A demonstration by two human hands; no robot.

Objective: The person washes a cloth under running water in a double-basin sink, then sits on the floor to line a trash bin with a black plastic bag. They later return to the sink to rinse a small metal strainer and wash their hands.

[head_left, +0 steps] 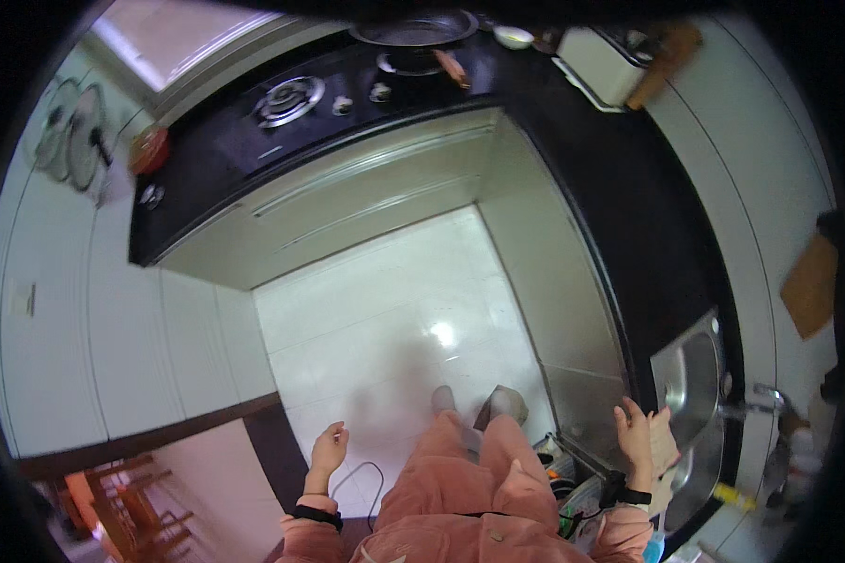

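Note:
My left hand [328, 448] hangs over the floor at my left side, its fingers loosely bent and nothing visible in it. My right hand [635, 437] is at the front edge of the counter by the sink, fingers apart. Right beside it a pale beige cloth [663, 443] lies along the sink's edge; whether the hand touches it I cannot tell. The steel sink [690, 375] has a faucet [770, 399] at its wall side.
A black counter [620, 197] turns the corner, with a gas burner [291, 100], a pan [413, 30], a white box-shaped holder [603, 66] and a red pot [148, 150]. An open lower cabinet [573, 479] is beside my right leg. Wooden chairs [113, 502] stand at lower left.

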